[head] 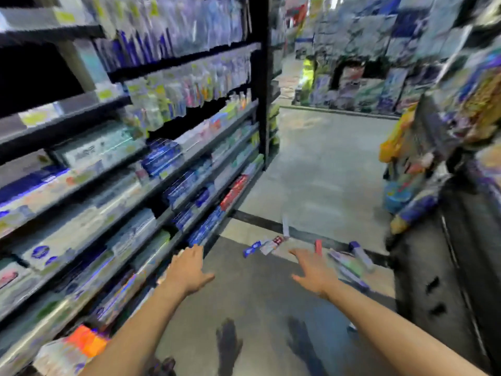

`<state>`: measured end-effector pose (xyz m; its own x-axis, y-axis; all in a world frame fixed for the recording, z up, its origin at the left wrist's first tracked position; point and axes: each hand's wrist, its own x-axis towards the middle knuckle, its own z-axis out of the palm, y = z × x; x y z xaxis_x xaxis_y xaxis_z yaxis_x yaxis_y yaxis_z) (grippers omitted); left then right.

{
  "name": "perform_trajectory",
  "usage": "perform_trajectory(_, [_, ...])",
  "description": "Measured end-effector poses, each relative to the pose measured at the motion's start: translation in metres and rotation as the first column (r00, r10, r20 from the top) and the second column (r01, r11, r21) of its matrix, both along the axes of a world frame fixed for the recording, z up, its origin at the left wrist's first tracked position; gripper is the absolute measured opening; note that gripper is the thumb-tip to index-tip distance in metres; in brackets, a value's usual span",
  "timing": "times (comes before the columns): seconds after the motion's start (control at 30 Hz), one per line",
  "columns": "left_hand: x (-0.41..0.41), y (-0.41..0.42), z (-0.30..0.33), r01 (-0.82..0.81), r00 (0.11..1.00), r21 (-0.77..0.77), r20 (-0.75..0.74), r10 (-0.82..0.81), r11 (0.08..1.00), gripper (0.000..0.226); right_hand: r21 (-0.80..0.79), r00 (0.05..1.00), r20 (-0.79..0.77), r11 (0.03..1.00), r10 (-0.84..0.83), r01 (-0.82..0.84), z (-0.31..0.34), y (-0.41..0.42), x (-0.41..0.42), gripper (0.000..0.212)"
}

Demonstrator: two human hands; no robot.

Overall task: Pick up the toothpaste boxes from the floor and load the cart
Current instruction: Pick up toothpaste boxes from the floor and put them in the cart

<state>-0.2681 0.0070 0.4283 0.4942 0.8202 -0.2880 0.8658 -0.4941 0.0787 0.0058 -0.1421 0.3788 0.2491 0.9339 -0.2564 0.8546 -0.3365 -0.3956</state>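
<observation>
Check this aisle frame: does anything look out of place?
Yes. Several toothpaste boxes lie scattered at odd angles on the floor ahead of both open hands, not on the shelves at left. Blur hides any damage.

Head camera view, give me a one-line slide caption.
Both hands, left and right, reach open toward toothpaste boxes scattered on the shop floor beside stocked shelves.

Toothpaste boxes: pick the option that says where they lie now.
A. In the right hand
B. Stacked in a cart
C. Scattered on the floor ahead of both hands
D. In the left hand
C: the boxes lie strewn on the floor, while the left hand and right hand are open and hold nothing.
</observation>
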Motion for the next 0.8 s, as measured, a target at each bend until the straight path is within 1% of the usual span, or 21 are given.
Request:
perform_trajectory(0.03, [0.033,0.003,-0.005,0.032,0.999,-0.007,0.004,-0.032,0.999,0.08,-0.009,1.0,-0.002,1.0,-0.029,0.029,-0.005,-0.011,0.029,0.073])
perform_trajectory(0.1, [0.092,0.008,-0.013,0.096,0.995,-0.048,0.03,-0.095,0.994,0.08,-0.018,0.994,0.003,0.993,-0.112,0.112,-0.009,-0.034,0.078,0.074])
perform_trajectory(0.2, [0.164,0.014,-0.025,0.186,0.982,-0.087,-0.002,-0.186,0.979,0.079,-0.072,0.971,0.005,0.968,-0.239,0.239,-0.011,-0.059,0.134,0.068])
perform_trajectory(0.3, [0.221,0.023,-0.04,0.228,0.97,-0.122,-0.055,-0.236,0.966,0.08,-0.128,0.932,-0.053,0.928,-0.359,0.35,-0.019,-0.071,0.177,0.071])
perform_trajectory(0.4, [0.266,0.04,-0.054,0.246,0.962,-0.172,-0.08,-0.263,0.954,0.082,-0.168,0.885,-0.104,0.885,-0.455,0.435,-0.036,-0.065,0.214,0.078])
perform_trajectory(0.47, [0.289,0.056,-0.069,0.236,0.959,-0.227,-0.104,-0.264,0.945,0.082,-0.183,0.872,-0.106,0.872,-0.477,0.455,-0.047,-0.052,0.233,0.079])
perform_trajectory(0.6, [0.339,0.112,-0.105,0.207,0.953,-0.279,-0.159,-0.258,0.938,0.082,-0.219,0.876,-0.104,0.87,-0.47,0.441,-0.065,-0.002,0.273,0.076])
perform_trajectory(0.7, [0.385,0.166,-0.127,0.189,0.949,-0.317,-0.184,-0.255,0.929,0.074,-0.256,0.856,-0.123,0.85,-0.501,0.461,-0.084,0.046,0.316,0.073])
perform_trajectory(0.8, [0.432,0.223,-0.148,0.186,0.949,-0.372,-0.172,-0.264,0.909,0.061,-0.315,0.848,-0.113,0.828,-0.519,0.464,-0.104,0.096,0.356,0.071])
